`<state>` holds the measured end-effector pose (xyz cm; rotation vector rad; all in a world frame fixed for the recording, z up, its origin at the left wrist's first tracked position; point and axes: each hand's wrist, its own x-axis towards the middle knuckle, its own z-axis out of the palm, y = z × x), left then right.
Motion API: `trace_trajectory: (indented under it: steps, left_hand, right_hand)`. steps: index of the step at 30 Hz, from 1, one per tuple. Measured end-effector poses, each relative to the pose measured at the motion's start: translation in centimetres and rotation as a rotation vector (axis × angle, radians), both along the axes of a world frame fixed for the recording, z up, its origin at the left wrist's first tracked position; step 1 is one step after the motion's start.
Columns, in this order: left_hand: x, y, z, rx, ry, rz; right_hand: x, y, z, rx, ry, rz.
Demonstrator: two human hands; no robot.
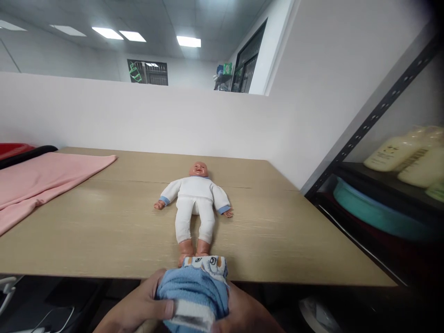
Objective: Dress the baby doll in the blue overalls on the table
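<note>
A baby doll [194, 206] in a white suit with blue cuffs lies on its back on the wooden table [104, 231], head away from me, bare feet at the front edge. Just below its feet I hold a bunched blue garment [196, 291] with a white band and a printed trim. My left hand [138, 307] grips its left side, thumb pressed on the cloth. My right hand [244, 314] grips its right side, fingers hidden under the fabric. The garment's top edge touches the doll's feet.
A pink cloth [41, 180] lies on the table's left side, with a red and black object [21, 151] behind it. A black metal shelf [374, 115] at the right holds cream bottles [405, 155] and a teal basin [374, 212]. A white partition wall stands behind the table.
</note>
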<state>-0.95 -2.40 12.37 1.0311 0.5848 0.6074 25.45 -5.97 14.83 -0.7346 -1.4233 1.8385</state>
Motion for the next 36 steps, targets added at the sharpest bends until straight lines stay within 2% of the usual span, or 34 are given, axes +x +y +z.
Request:
trace_trajectory:
  steps: [2, 3, 8, 11, 14, 17, 19, 23, 28, 32, 36]
  left_hand:
    - [-0.2, -0.2, -0.2, -0.006, 0.005, 0.079]
    - [-0.2, -0.3, -0.1, 0.006, 0.007, 0.099]
    - [1.4, 0.3, 0.8, 0.194, 0.121, 0.156]
    - [2.5, 0.8, 0.9, 0.262, 0.283, 0.364]
    - [3.2, 1.1, 1.0, 0.360, 0.350, 0.506]
    - [3.5, 1.2, 1.7, 0.396, 0.390, 0.510]
    - [3.5, 1.5, 2.2, 0.415, 0.484, 0.517]
    - [3.0, 2.8, 2.1, 0.486, 0.791, 0.509]
    - [2.7, 4.1, 0.7, 0.565, 1.050, 0.339]
    - [2.9, 4.6, -0.3, 0.657, 1.188, 0.286]
    - [3.0, 4.8, -1.3, 0.717, 1.184, 0.329]
  right_hand:
    - [-0.3, 0.2, 0.6, -0.026, 0.029, 0.011]
    - [-0.3, 0.3, 0.8, -0.013, -0.008, -0.035]
    - [-1.0, 0.0, 1.4, 0.098, -0.301, -0.457]
    - [-1.4, 0.4, 2.0, 0.133, -0.390, -0.544]
    - [-1.5, 1.4, 2.6, 0.234, -0.611, -0.562]
    - [-1.5, 2.8, 3.0, 0.351, -0.904, -0.560]
    - [-1.7, 3.7, 3.4, 0.424, -1.002, -0.536]
    - [-2.8, 5.4, 4.4, 0.459, -1.061, -0.435]
    - [-3.9, 6.7, 4.0, 0.453, -1.164, -0.349]
    - [-4.3, 7.0, 3.4, 0.483, -1.186, -0.340]
    - [-4.3, 7.3, 3.5, 0.477, -1.187, -0.301]
